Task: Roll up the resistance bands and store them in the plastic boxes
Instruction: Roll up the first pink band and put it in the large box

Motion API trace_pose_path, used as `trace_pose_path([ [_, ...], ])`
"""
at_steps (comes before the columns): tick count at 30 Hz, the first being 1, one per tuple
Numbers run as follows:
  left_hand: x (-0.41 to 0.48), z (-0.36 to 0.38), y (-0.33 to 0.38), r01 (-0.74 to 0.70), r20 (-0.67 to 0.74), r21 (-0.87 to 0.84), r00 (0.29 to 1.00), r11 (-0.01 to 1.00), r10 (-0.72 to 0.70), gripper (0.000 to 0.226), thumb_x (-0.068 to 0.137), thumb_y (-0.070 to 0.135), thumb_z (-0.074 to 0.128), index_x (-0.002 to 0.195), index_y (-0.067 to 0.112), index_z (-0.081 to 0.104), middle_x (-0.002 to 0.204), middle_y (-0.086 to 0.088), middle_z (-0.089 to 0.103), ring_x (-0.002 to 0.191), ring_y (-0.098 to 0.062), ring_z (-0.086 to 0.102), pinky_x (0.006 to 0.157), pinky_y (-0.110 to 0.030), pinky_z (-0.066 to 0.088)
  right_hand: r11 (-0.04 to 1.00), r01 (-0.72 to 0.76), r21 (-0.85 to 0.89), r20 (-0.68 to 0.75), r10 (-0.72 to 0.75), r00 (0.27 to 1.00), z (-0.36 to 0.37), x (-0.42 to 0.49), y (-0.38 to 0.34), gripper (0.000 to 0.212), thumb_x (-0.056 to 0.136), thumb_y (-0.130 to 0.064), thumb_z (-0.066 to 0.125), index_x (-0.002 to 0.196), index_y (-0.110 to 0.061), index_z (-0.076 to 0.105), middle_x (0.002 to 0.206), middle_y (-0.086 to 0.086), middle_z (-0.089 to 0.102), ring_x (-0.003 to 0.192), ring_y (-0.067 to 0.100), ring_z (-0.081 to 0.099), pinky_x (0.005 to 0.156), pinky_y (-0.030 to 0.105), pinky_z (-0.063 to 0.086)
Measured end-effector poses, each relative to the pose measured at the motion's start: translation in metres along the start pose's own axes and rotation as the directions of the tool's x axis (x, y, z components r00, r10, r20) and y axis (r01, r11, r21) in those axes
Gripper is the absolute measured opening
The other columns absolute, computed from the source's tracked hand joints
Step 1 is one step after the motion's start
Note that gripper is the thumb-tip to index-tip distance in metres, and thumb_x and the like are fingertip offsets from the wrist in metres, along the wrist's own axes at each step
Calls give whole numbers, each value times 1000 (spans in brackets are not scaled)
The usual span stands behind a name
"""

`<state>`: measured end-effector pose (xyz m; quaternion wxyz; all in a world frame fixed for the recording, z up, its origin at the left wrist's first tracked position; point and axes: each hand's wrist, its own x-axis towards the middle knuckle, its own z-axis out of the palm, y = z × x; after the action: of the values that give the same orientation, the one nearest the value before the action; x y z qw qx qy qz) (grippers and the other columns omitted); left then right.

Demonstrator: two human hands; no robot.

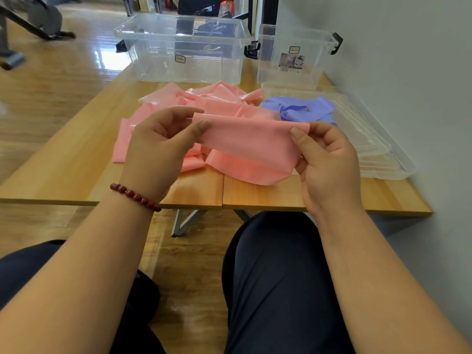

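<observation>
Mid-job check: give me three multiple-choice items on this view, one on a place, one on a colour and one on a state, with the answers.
1. Where is the purple band? A) in a box B) on the table by the clear lids C) on the floor
2. What colour is the held band that the left hand and right hand pinch? A) green B) black C) pink
3. How do the large box and small box stand? A) lids on B) upright, open-topped C) tipped over
Answers: 1 B, it lies next to the stacked lids; 2 C, it shows pink between the thumbs; 3 B, both rims are bare.
</observation>
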<state>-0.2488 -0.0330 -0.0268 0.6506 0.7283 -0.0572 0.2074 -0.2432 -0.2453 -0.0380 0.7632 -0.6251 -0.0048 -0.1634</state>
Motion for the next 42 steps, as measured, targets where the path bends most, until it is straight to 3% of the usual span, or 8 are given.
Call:
trace_pose_path([
  [4, 1, 3, 2, -14, 15, -23, 1000, 1000, 14, 14, 90, 21, 66, 97, 33, 66, 87, 16, 71, 90, -4, 67, 78, -19, 55, 1000, 12, -2, 51, -11, 999, -4, 0, -4, 17, 94, -13, 64, 101, -28, 64, 91, -2, 73, 92, 15, 68, 76, 34, 57],
  [8, 5, 8, 5, -18, 5, -8, 1000, 1000, 18, 15, 90, 23, 66, 101, 34, 65, 85, 18, 73, 92, -4, 68, 81, -22, 56, 999, 31, -37, 79, -28, 996, -9, 1, -10, 18, 90, -11, 68, 102, -25, 69, 106, 2, 72, 101, 18, 69, 80, 32, 56],
  [14, 21, 20, 29, -46, 69, -64, 996, 997, 50, 20, 91, 13, 65, 108, 23, 66, 94, 10, 73, 94, -6, 69, 81, -22, 56, 994, 105, -32, 12, -104, 994, -11, 20, -36, 18, 89, -8, 69, 96, -25, 70, 89, -7, 73, 91, 12, 69, 77, 25, 54],
  [17, 36, 28, 49, -54, 70, -98, 996, 994, 61, 17, 91, 10, 64, 101, 24, 67, 84, 12, 74, 82, -5, 70, 75, -18, 55, 985, 161, -65, -4, -162, 987, -14, 36, -58, 17, 90, -11, 69, 94, -27, 70, 89, -8, 73, 91, 13, 68, 75, 24, 55],
  [26, 79, 48, 105, -111, 57, -120, 991, 987, 119, 12, 92, 15, 66, 94, 26, 70, 78, 12, 73, 75, -5, 68, 77, -24, 57, 973, 229, -26, 7, -228, 974, -14, 80, -117, 12, 87, -11, 72, 96, -19, 71, 87, 0, 71, 84, 16, 67, 82, 32, 56],
  [34, 98, 51, 147, -79, 41, -289, 995, 954, 95, 7, 93, 17, 65, 91, 17, 72, 76, 5, 72, 74, -9, 67, 72, -24, 56, 946, 315, -73, 17, -314, 949, -1, 96, -163, 3, 90, -20, 71, 87, -21, 71, 83, -1, 70, 75, 12, 64, 75, 32, 57],
  [38, 108, 50, 164, -71, 34, -382, 995, 922, 91, 9, 93, 15, 64, 101, 18, 67, 72, 4, 68, 68, -9, 65, 68, -24, 55, 919, 381, -97, 26, -381, 924, 5, 101, -186, 7, 91, -23, 70, 84, -19, 69, 79, 0, 68, 70, 12, 63, 69, 29, 55],
  [42, 114, 51, 182, -89, 51, -413, 991, 907, 120, 8, 93, 15, 64, 99, 17, 69, 76, 1, 67, 71, -12, 64, 70, -26, 56, 877, 448, -173, 22, -451, 892, 8, 110, -212, 12, 85, -37, 73, 84, -25, 71, 85, -3, 71, 81, 16, 64, 85, 44, 58],
])
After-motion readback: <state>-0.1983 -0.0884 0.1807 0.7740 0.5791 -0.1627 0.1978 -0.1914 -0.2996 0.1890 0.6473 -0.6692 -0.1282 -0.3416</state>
